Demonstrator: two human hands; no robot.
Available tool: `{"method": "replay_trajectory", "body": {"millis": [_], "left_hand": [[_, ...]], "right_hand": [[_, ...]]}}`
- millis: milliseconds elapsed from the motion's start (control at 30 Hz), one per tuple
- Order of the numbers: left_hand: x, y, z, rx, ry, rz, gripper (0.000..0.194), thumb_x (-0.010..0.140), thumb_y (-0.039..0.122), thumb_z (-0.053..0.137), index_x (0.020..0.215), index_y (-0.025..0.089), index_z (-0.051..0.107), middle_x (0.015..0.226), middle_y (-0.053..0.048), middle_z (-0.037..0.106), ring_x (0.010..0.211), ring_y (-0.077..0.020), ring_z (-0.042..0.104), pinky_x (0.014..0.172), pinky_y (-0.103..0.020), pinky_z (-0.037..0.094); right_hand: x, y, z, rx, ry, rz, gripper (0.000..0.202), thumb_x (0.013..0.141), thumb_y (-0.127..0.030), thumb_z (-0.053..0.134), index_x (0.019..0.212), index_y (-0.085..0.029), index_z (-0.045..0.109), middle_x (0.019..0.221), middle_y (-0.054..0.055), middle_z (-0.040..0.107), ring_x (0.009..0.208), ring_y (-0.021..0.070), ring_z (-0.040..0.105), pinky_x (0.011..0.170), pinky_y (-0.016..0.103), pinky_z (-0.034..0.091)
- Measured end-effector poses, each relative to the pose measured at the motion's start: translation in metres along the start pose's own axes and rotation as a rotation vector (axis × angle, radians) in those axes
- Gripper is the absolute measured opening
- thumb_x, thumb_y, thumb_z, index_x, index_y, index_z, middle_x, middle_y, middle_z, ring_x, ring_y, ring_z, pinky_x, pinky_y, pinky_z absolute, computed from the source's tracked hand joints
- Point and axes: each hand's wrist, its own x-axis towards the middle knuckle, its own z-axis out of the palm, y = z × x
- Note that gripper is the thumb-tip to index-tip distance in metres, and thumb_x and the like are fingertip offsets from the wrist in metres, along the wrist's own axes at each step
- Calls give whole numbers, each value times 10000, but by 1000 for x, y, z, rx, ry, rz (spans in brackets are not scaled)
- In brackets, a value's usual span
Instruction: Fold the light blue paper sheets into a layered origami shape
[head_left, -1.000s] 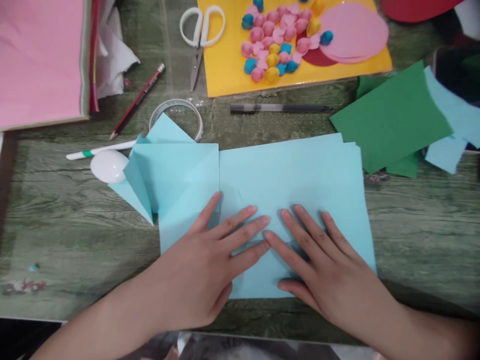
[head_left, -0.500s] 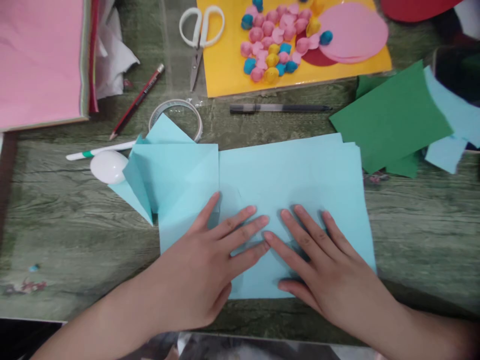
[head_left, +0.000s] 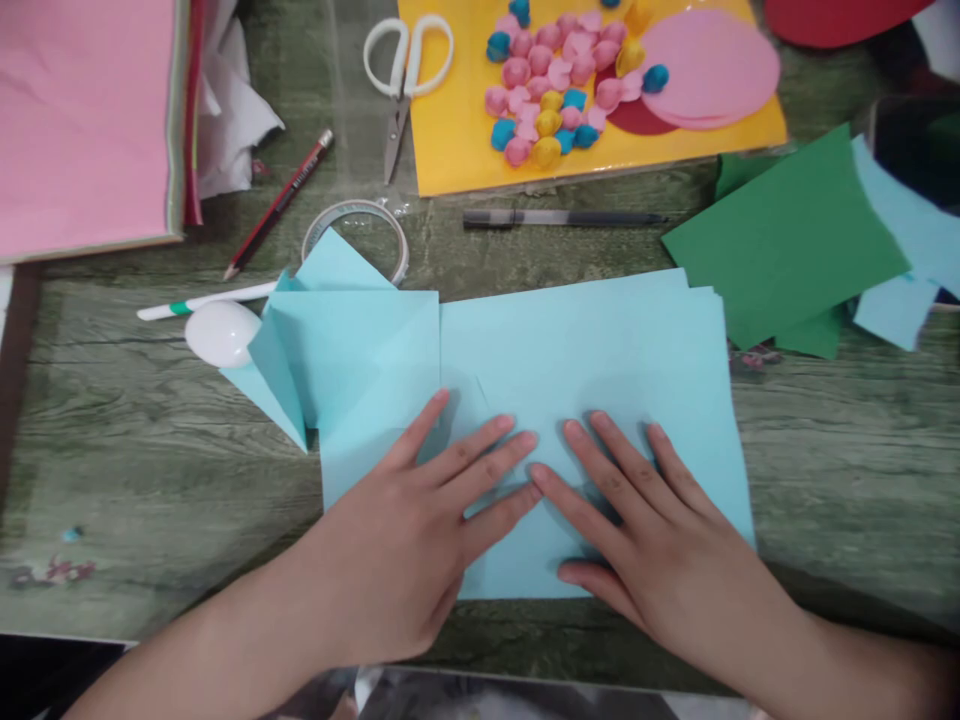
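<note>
Light blue paper lies flat on the table in the middle of the head view. My left hand rests on it, palm down with fingers spread. Beside it, my right hand also lies on the sheet with its fingers apart. The two hands nearly meet at their fingertips, and neither grips anything. A folded light blue paper piece overlaps the sheet's upper left part. Against its left edge sits a white egg-shaped object, next to a white stick with a green band.
Behind the sheet lie a roll of tape, a red pencil, white-handled scissors and a black pen. Small coloured pieces sit on yellow paper. Green paper is at right, stacked pink sheets at left.
The whole view has shifted very slightly, with objects a little further right. Both hands stay flat on the paper; my left index and thumb side moved only marginally.
</note>
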Motion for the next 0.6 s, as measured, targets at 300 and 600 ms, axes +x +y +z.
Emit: {"method": "replay_trajectory", "body": {"millis": [300, 600], "left_hand": [[-1, -1, 6, 117, 298, 112, 317, 896, 112, 461, 1144, 64, 653, 1150, -119, 693, 1171, -271, 586, 1165, -535, 251], [4, -1, 9, 180, 246, 77, 398, 898, 79, 411, 1259, 83, 579, 1340, -129, 573, 1272, -297, 497, 1111, -527, 337]], "right_hand": [[0, -1, 1, 7, 0, 11, 672, 870, -588, 504, 1436, -242, 399, 1522, 155, 321, 1403, 353, 261, 1103, 590, 230], [-1, 0, 2, 0, 8, 7, 715, 868, -590, 506, 1464, -228, 346, 1535, 152, 294, 1410, 348, 242, 1114, 572, 215]]}}
